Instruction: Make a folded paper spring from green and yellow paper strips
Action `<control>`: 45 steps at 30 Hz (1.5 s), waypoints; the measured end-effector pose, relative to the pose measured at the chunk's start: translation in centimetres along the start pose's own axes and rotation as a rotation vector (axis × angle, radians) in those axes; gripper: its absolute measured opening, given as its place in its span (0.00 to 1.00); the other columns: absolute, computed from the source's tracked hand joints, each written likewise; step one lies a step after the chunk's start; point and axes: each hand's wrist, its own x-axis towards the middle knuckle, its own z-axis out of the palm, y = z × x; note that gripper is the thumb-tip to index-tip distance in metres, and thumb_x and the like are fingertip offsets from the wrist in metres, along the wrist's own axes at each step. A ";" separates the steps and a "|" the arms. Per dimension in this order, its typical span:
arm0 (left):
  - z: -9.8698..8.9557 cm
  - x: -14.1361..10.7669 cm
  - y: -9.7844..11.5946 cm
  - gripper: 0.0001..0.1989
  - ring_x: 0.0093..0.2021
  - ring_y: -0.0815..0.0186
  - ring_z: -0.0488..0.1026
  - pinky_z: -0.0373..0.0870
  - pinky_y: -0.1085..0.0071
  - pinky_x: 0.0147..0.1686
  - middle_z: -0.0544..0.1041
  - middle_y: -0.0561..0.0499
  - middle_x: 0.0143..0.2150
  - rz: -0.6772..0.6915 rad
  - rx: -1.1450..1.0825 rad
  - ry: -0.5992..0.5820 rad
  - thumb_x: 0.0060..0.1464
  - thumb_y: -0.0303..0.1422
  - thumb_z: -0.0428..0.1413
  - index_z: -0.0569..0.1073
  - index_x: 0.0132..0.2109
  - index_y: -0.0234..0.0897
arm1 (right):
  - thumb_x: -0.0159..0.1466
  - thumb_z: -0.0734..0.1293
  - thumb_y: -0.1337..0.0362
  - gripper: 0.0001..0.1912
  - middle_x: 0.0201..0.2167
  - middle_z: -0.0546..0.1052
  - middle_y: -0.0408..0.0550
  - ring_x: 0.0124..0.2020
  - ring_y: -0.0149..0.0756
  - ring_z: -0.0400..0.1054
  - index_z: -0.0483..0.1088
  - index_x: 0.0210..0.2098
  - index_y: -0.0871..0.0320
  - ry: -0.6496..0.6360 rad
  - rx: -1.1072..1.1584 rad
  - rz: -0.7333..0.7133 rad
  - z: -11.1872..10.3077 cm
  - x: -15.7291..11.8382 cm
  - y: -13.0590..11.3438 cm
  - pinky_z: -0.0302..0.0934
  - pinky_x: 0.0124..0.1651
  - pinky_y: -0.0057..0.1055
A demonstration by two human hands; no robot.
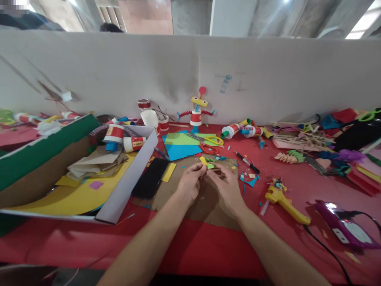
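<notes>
Over a brown cardboard sheet (199, 210), my left hand (190, 180) and my right hand (225, 183) meet with fingertips pinched together. Between them is a small piece of folded paper strips, with a yellow strip (203, 160) sticking up on the left and a green strip (210, 166) at the right fingertips. A green pleated paper spring (210, 160) lies just beyond the fingers. Behind it rest red-handled scissors (209, 148) and yellow-handled scissors (213, 140) on green paper (175, 139) and blue paper (178, 151).
A black phone (151, 178) lies left of my hands, beside an open box (127, 178) of paper and cups. To the right are a pen (247, 162), a yellow glue gun (287, 206) and a purple power strip (345, 226). A paper-cup figure (196, 117) stands behind.
</notes>
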 end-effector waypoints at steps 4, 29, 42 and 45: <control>0.6 -0.5 -0.5 0.12 0.28 0.73 0.68 0.64 0.76 0.31 0.74 0.52 0.29 0.061 -0.007 -0.028 0.35 0.33 0.65 0.73 0.30 0.34 | 0.56 0.66 0.55 0.18 0.38 0.76 0.48 0.35 0.36 0.71 0.71 0.44 0.55 0.036 0.054 0.026 0.3 -0.1 0.2 0.65 0.39 0.33; 0.5 -0.8 -0.8 0.07 0.29 0.69 0.71 0.66 0.72 0.35 0.75 0.51 0.27 0.183 0.255 -0.005 0.37 0.29 0.62 0.75 0.29 0.33 | 0.61 0.60 0.57 0.12 0.39 0.76 0.49 0.40 0.41 0.69 0.69 0.41 0.54 0.039 -0.361 -0.138 -1.2 0.7 1.3 0.62 0.42 0.36; 0.3 -0.8 -0.1 0.14 0.37 0.65 0.72 0.66 0.69 0.40 0.77 0.46 0.37 0.099 0.279 -0.159 0.40 0.32 0.62 0.77 0.39 0.34 | 0.62 0.57 0.63 0.12 0.40 0.75 0.52 0.42 0.44 0.68 0.69 0.41 0.56 -0.031 -0.545 -0.240 -2.0 1.3 0.6 0.60 0.45 0.40; 0.1 -0.6 0.0 0.12 0.34 0.67 0.72 0.66 0.69 0.40 0.77 0.47 0.33 0.089 0.242 -0.144 0.39 0.32 0.63 0.78 0.35 0.33 | 0.61 0.60 0.59 0.11 0.35 0.76 0.49 0.37 0.41 0.69 0.71 0.38 0.55 -0.064 -0.415 -0.171 -2.1 1.4 0.1 0.61 0.41 0.36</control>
